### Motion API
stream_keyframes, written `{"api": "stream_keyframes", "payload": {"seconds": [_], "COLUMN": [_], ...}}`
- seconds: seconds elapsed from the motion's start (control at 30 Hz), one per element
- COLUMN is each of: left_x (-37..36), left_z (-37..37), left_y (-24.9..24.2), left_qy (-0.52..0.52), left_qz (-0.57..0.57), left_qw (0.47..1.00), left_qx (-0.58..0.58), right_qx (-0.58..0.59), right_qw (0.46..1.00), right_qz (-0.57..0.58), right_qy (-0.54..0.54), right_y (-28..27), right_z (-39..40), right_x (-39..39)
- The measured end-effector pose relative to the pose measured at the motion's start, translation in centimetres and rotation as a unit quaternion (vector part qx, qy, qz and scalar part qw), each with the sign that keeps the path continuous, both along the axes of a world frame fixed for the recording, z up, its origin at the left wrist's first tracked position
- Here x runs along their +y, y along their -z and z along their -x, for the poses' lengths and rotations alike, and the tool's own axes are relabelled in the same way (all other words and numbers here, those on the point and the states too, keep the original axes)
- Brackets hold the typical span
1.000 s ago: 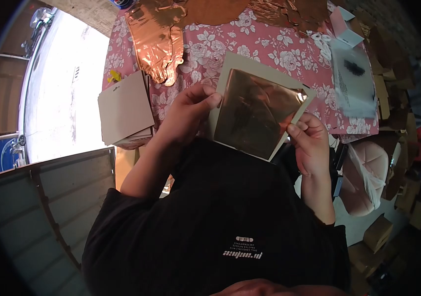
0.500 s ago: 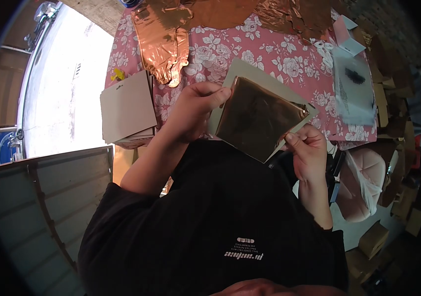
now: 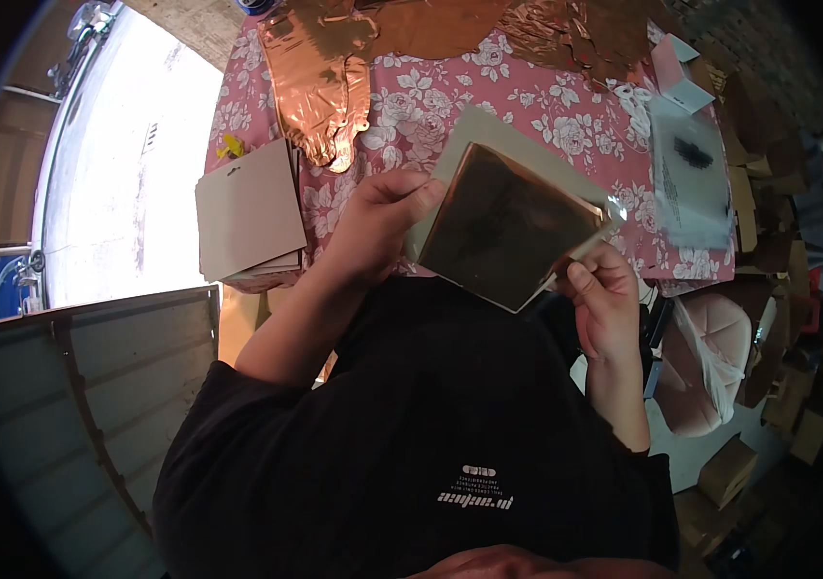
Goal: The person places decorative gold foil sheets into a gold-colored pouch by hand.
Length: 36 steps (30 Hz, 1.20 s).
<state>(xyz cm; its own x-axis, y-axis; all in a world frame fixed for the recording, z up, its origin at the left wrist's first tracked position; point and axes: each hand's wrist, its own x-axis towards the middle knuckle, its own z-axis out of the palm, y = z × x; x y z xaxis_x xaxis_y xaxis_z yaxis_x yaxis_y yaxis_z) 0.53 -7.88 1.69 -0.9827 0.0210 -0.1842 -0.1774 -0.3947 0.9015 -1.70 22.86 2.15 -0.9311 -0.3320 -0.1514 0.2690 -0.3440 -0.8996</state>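
A grey cardboard sheet (image 3: 494, 128) is held at a tilt in front of my chest, over the table's near edge. On its face lies a shiny, dark copper-coloured foil piece (image 3: 508, 227), folded flat with a bright right corner. My left hand (image 3: 392, 217) grips the cardboard's left edge, thumb on top. At the lower right edge, my right hand (image 3: 604, 289) pinches the cardboard and foil between thumb and fingers. The undersides of both holds are hidden.
A stack of grey cardboard sheets (image 3: 252, 212) lies at the table's left. Copper foil balloons (image 3: 320, 87) spread along the far side of the flowered tablecloth (image 3: 411, 106). To the right are a clear plastic bag (image 3: 691, 179), a white folded card (image 3: 683, 72) and a padded chair (image 3: 711, 357).
The cardboard and foil have tilted slightly, and their lower corner has risen a little. Both hands keep their holds; the right thumb has shifted slightly.
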Motion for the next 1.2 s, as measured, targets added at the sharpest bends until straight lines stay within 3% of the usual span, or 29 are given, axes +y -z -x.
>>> {"api": "stream_keyframes", "payload": {"seconds": [0.07, 0.2, 0.27, 0.4, 0.47, 0.57, 0.8, 0.87, 0.93, 1.0, 1.03, 1.1, 1.2], "left_x": [0.4, -1.5, 0.0, 0.0, -1.3, -1.4, 0.2, 0.2, 0.2, -0.1, -0.2, 0.2, 0.9], "left_z": [-0.2, -0.3, 0.1, 0.3, -0.1, 0.1, -0.1, -0.2, -0.1, -0.1, -0.2, -0.3, -0.7], "left_y": [-0.5, 1.6, -0.4, -0.3, 0.5, 1.9, -1.8, -1.9, -1.4, -0.4, -0.1, 0.1, -0.6], "left_qy": [-0.056, -0.031, -0.058, -0.106, -0.025, -0.027, -0.011, 0.023, -0.007, -0.049, -0.045, -0.049, -0.042], "left_qz": [-0.118, -0.12, -0.022, -0.05, -0.031, -0.037, -0.103, 0.049, 0.061, 0.096, 0.094, 0.006, 0.019], "left_qw": [0.991, 0.99, 0.998, 0.993, 0.999, 0.997, 0.994, 0.999, 0.998, 0.994, 0.994, 0.998, 0.998], "left_qx": [-0.035, -0.065, -0.009, 0.008, 0.024, 0.062, -0.013, -0.004, -0.005, 0.009, 0.01, -0.034, -0.032], "right_qx": [-0.011, -0.047, -0.027, 0.031, 0.046, 0.047, 0.046, 0.026, 0.007, -0.087, -0.086, 0.027, 0.03], "right_qw": [0.999, 0.995, 0.996, 0.993, 0.991, 0.992, 0.99, 0.993, 0.996, 0.996, 0.996, 0.998, 0.996], "right_qz": [-0.023, -0.074, -0.069, -0.096, -0.106, -0.096, -0.111, -0.098, -0.084, -0.007, -0.008, -0.039, -0.076], "right_qy": [-0.027, -0.045, -0.045, -0.065, -0.07, -0.07, -0.068, -0.055, -0.039, 0.005, 0.009, -0.027, -0.036], "right_y": [1.0, 0.9, 1.8, 1.7, 1.8, 2.1, 1.7, 1.9, 1.0, -1.3, -0.8, 1.5, 2.8], "right_z": [0.0, -0.8, -0.8, -1.2, -1.1, -1.2, -1.2, -1.2, -1.2, -0.8, -0.5, 0.0, 0.9], "right_x": [0.7, 0.5, 0.8, 0.4, 0.4, 0.7, 0.4, 0.2, -0.7, -2.2, -2.2, -2.1, -1.4]}}
